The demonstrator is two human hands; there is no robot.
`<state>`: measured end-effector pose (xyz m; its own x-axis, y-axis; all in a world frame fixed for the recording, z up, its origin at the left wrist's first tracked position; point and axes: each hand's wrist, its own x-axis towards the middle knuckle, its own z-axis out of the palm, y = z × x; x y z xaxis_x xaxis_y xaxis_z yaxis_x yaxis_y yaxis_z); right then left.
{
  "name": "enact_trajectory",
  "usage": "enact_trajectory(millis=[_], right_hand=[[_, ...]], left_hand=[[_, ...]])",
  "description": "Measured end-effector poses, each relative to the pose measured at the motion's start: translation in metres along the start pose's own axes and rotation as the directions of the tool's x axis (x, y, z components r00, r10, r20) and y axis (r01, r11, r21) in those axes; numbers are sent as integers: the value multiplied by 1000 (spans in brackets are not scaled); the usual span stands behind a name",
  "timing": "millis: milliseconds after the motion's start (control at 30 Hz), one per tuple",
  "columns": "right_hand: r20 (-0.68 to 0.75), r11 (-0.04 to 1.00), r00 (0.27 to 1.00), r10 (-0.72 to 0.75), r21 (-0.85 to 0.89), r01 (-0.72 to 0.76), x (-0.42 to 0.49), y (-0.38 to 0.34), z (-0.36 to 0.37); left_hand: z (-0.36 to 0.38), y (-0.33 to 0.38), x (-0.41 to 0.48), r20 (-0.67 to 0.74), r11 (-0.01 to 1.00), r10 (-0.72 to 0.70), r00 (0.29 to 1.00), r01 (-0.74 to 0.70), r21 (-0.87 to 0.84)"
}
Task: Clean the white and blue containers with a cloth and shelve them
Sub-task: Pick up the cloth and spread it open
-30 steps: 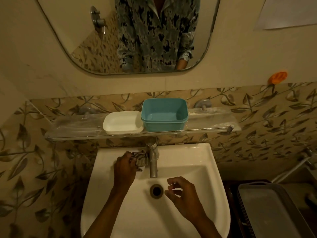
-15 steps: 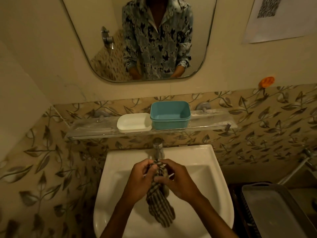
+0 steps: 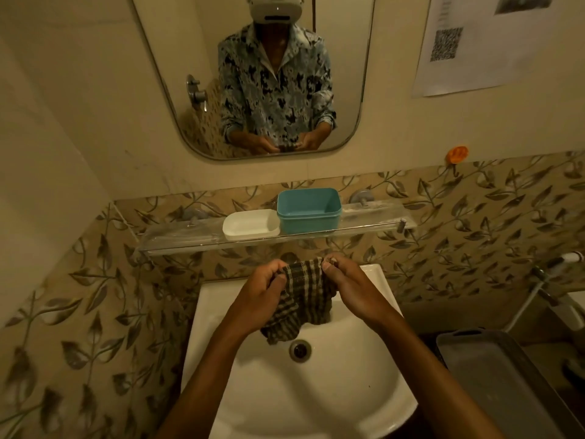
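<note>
While left hand [image 3: 262, 289] and right hand [image 3: 351, 286] pinch the cloth [image 3: 304, 299] over the sink [image 3: 316, 407], fingers curled on its top edge, white container [image 3: 250, 224] and blue container [image 3: 308, 210] sit touching on the shelf [image 3: 177, 239]. Risk: a one-handed reach nudges either off the narrow shelf.

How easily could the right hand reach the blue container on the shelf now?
Probably yes, once it lets go: the right hand pinches the cloth, but nothing stands between it and the blue container on the shelf above.
</note>
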<state>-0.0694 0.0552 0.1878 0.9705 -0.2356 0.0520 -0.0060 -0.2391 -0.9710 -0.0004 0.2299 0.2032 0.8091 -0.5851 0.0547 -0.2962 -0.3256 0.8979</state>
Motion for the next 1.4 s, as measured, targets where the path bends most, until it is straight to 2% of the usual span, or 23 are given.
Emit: enact_trajectory(millis=[100,200,367,467,567,633,700,867,1067,1400], right_hand=[[57,997,998,29,71,-33,-8,-8,2],[136,999,990,-43,-6,44,-14,-11,3],[-33,996,996,-82,-21,81,-26,-7,-1],[-88,997,993,-79,-18,78,-31,-5,-3],[-100,993,989,-108,-62,102,-33,-3,1],[-121,989,983,-135,-73,127,-34,-3,2],[-134,989,981,-142,-54,136,-36,-2,-6],[-155,989,984,-85,-130,65,-46,6,-52],[-196,993,980,-21,-120,-2,-74,42,-137],[-142,964,986,85,-238,-118,-117,132,-305]], left_hand=[[6,5,-3,-11,999,-21,1000,21,-47],[11,6,-8,43,996,-30,999,34,-77],[13,0,-15,41,998,-18,999,21,-62],[14,-7,-19,35,999,7,999,-8,36],[23,-14,-26,44,976,100,994,-107,188],[32,-24,-29,2,931,137,991,-129,343],[39,-33,-29,-49,912,170,984,-139,386],[54,-29,-23,-79,966,203,976,-186,179],[96,0,-6,27,991,130,991,-129,-41],[271,36,31,205,994,17,979,6,-109]])
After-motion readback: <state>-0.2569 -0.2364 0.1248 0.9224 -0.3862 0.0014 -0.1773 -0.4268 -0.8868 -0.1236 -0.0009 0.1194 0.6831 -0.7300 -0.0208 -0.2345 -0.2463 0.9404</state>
